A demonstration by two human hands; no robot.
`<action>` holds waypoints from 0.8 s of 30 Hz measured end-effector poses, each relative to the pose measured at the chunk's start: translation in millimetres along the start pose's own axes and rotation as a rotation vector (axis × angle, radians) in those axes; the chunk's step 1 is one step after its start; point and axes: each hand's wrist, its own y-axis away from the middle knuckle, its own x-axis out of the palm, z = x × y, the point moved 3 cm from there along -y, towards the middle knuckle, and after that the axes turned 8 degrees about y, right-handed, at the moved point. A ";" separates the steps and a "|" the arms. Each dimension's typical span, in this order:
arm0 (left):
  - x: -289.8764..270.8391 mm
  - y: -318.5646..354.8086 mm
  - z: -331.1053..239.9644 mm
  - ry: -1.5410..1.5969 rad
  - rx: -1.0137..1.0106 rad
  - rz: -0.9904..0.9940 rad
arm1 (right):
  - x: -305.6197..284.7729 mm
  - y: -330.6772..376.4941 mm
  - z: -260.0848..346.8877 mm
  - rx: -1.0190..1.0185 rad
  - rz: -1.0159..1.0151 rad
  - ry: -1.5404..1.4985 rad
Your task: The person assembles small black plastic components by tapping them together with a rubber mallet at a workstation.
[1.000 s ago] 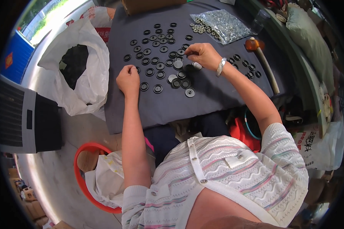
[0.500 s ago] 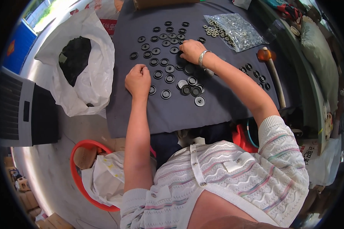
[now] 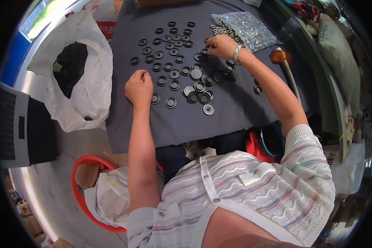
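Note:
My left hand (image 3: pixel 139 89) rests on the dark grey cloth left of the spread of discs, its fingers curled together; whatever they hold, if anything, is hidden. My right hand (image 3: pixel 224 46) reaches to the far middle of the table, a silvery bangle at its wrist. Its thumb and fingertips pinch the edge of a black ring-shaped disc (image 3: pixel 204 52). Single round black discs (image 3: pixel 168 66) with raised rims lie across the middle. Nearer me, several overlap in a loose heap (image 3: pixel 199 87), one showing a lighter grey face (image 3: pixel 188 90). More dark discs (image 3: pixel 219 76) sit in my right forearm's shadow.
Beyond my right hand lies a clear plastic bag (image 3: pixel 252 31) of small metal parts, with small rings (image 3: pixel 222 29) spilling out. A hammer with an amber head (image 3: pixel 280 56) lies at the right. A white sack (image 3: pixel 99 74) with black contents stands left, above a red-rimmed basket (image 3: pixel 75 186).
My right hand has shifted right and slightly away across the discs, and discs near it lie differently. The whole view has slid a little; my left hand stays beside the discs.

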 end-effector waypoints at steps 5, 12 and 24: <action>0.4 1.1 -1.0 0.011 0.007 -0.013 | 11.8 28.2 14.3 0.013 0.052 0.027; 0.4 2.2 -3.1 0.009 -0.016 0.011 | 12.6 37.2 0.7 -0.043 -0.021 -0.105; -0.2 0.2 -2.1 0.016 -0.005 0.011 | 2.7 -0.8 -22.4 0.151 0.229 -1.149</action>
